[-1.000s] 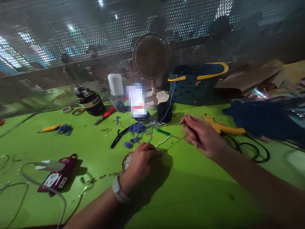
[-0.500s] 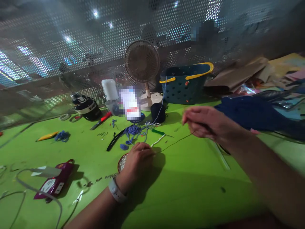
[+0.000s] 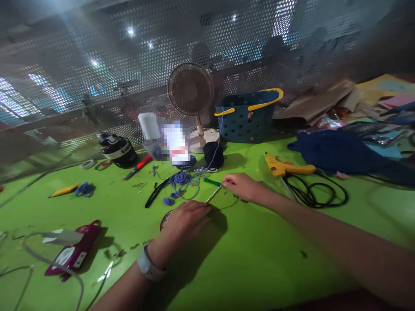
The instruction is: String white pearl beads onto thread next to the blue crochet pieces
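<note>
My left hand rests closed on the green table, over a small red-rimmed dish of beads, its fingertips at the near end of a short white bead strand. My right hand reaches low over the table and pinches the far end of that strand. A thin dark thread loops between the two hands. A green-handled tool lies just beyond the strand.
A blue yarn flower with loose yarn, a dark yarn ball, a desk fan and a blue basket stand behind. A yellow glue gun with black cord lies right. Left is a maroon pouch.
My right hand was raised, pulling the thread taut up to the right. It has come down to the table and now pinches the bead strand's far end. The thread lies slack.
</note>
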Demonstrator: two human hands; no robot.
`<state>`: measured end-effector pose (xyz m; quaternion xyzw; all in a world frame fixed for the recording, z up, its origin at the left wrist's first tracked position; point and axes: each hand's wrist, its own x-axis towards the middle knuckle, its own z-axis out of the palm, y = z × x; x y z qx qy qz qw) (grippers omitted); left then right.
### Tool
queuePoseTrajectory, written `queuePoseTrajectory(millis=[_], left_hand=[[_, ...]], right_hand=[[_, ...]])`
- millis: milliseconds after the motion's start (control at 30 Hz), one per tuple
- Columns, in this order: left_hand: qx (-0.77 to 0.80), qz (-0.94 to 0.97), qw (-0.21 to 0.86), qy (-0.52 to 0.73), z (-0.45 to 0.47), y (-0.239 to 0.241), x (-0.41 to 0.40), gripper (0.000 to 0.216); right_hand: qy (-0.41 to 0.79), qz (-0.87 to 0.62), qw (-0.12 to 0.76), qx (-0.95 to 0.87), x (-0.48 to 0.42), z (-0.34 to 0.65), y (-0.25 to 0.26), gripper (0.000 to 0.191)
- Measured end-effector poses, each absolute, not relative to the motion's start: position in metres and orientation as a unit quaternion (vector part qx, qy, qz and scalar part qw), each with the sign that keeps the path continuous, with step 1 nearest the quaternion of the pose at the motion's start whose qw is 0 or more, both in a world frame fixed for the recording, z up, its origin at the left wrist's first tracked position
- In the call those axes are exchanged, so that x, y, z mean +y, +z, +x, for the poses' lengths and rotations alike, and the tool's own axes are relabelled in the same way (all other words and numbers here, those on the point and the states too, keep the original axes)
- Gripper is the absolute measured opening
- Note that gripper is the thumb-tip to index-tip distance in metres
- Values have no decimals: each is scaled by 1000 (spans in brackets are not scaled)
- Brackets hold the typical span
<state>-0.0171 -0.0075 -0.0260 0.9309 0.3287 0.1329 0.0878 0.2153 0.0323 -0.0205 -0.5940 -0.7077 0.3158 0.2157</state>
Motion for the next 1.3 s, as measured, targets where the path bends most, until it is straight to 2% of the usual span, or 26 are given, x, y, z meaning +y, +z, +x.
queuePoseTrajectory(millis=[167, 267, 400, 533, 667, 867, 967, 1100, 1300], left_hand=[[346, 919, 121, 144, -20, -18, -8, 30], [348, 915, 140, 150, -20, -14, -7, 31], [320, 922, 162, 147, -19, -12, -4, 39], [281, 936, 173, 123, -17, -17, -2, 48], [280, 934, 176, 133, -17, -22, -4, 43], [353, 901, 179, 180, -36, -8, -2, 40], [438, 885, 129, 93, -61, 12, 0, 27], [489, 864, 102, -58, -84, 32, -3, 19], [496, 856, 138, -42, -85, 24, -8, 19]], right_hand=[[249, -622, 194, -716, 30, 214, -5, 20], [256, -622, 179, -718, 22, 216, 15, 18], [306, -634, 175, -689, 15, 234, 45, 25], [471, -557, 317, -606, 14, 260, 62, 21], [549, -455, 360, -602, 6, 275, 69, 21], [589, -419, 268, -636, -1, 280, 63, 30], [582, -430, 226, -652, 6, 281, 51, 37], [556, -470, 222, -649, 15, 283, 34, 38], [540, -466, 172, -680, 16, 267, 35, 43]])
